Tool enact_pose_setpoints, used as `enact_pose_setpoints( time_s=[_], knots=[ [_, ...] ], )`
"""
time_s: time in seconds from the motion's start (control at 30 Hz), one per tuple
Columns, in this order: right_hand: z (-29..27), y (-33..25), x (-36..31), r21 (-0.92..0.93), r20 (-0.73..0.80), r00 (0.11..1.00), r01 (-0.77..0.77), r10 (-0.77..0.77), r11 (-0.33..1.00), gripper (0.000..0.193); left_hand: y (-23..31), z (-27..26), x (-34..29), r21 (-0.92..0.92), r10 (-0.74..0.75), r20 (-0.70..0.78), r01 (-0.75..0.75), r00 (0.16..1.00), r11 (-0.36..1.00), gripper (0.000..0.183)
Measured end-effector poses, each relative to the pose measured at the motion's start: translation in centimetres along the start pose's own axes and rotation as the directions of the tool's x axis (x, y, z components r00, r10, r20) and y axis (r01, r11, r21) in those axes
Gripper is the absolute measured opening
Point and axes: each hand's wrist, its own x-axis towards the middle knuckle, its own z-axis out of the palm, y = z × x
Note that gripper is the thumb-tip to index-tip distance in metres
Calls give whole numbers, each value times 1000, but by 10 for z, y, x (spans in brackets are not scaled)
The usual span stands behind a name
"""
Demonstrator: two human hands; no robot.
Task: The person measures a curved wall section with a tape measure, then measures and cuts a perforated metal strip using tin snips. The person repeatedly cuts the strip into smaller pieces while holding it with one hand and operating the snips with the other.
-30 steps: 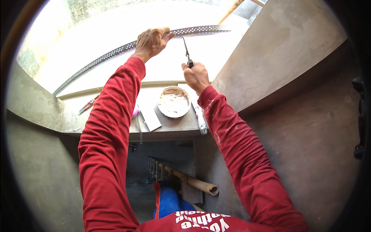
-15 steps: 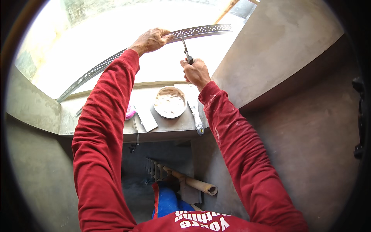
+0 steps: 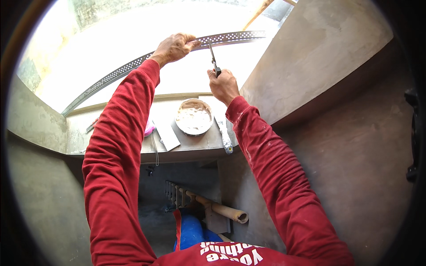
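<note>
A long perforated metal corner bead [image 3: 235, 37] bows across the bright window opening. My left hand [image 3: 174, 48] pinches it near the middle, fingers closed on the strip. Just right of that grip, the thin blades of a pair of snips [image 3: 213, 57] reach up to the bead's lower edge. My right hand [image 3: 224, 86] is wrapped round the dark handles of the snips. Whether the blades bite into the metal cannot be made out.
On the sill below stand a round tub of pale paste [image 3: 194, 117], a paste-smeared putty knife [image 3: 225, 136], a flat white piece [image 3: 166, 136] and a pink object [image 3: 149, 128]. A wooden ladder [image 3: 217, 207] lies lower down. Grey plastered walls [image 3: 319, 57] flank the opening.
The fingers of my right hand have drawn in on the snips' handles. The bead's right end sits slightly lower. My left hand keeps its grip.
</note>
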Motion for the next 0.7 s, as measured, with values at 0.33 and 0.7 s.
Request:
enact_pose_setpoints(
  time_s=[0.33, 0.7],
  knots=[
    [14, 13, 5, -8, -60, 997, 47, -48, 999, 48, 1, -6, -2, -91, -18, 69, 24, 997, 996, 49],
    [19, 17, 1, -62, -128, 990, 51, -59, 997, 51, 0, -6, 2, -126, -19, 122, 34, 992, 991, 43]
  ],
)
